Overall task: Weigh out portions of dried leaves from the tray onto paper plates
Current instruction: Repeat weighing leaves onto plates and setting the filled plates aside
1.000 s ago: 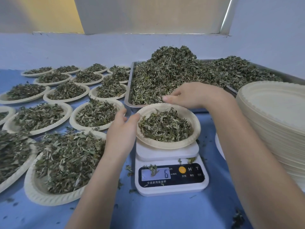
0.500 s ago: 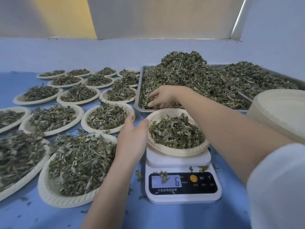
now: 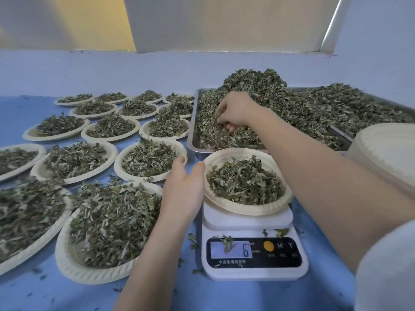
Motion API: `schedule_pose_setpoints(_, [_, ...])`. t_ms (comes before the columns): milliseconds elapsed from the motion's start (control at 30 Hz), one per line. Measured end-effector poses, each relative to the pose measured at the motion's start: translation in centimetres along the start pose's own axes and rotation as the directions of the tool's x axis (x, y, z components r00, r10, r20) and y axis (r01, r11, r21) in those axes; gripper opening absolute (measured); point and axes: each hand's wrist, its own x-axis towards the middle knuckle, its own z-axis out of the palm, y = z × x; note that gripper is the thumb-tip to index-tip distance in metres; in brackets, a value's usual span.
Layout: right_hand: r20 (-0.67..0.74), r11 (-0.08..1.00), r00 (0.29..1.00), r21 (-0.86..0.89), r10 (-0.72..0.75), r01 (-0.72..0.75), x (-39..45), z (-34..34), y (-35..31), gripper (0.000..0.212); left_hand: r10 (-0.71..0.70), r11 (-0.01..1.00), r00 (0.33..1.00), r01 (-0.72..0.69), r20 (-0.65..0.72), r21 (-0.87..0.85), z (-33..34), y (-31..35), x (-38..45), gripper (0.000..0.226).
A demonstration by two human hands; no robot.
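Many plates (image 3: 148,159) filled; my right grip (image 3: 235,113) pinches tray leaves (image 3: 303,108) for the scale plate (image 3: 224,157), left grip (image 3: 183,189) open beside it.

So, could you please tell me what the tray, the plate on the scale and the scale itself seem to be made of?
The tray looks like metal, likely stainless steel: grey with a reflective sheen. The plate on the scale looks like moulded paper or pulp: matt cream with a ribbed rim. The scale seems to be smooth white plastic, with a glossy black display panel.
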Motion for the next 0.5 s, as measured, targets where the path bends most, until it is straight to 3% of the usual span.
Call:
schedule_pose_setpoints(167, [-0.102,0.994,0.995,0.109,-0.016,0.027,-5.4,-3.7,0.3,0.023,-0.005,1.0,1.0,0.005,0.012,0.001,0.0,0.1,-0.3,0.055])
schedule_pose_setpoints(267, [-0.007,0.996,0.998,0.065,-0.062,0.062,-8.8,-5.0,-0.2,0.019,-0.026,1.0,1.0,0.025,0.017,0.011,0.1,0.1,-0.2,0.055])
schedule_pose_setpoints(367, [0.321,0.991,0.947,-0.123,-0.001,0.042,-11.3,-5.9,-1.1,0.054,-0.037,0.999,0.999,0.037,0.014,-0.004,0.1,0.0,-0.1,0.057])
schedule_pose_setpoints(433, [0.297,0.946,0.955,-0.315,0.02,0.078,-11.8,-6.2,-1.3,0.076,-0.042,0.999,0.999,0.043,0.014,-0.033,0.0,0.2,-0.2,0.066])
schedule_pose_setpoints(500, [0.153,0.905,0.987,-0.409,-0.058,0.117,-11.7,-6.5,-1.4,0.074,-0.057,0.997,0.998,0.056,-0.002,-0.058,-0.1,0.4,-0.3,0.075])
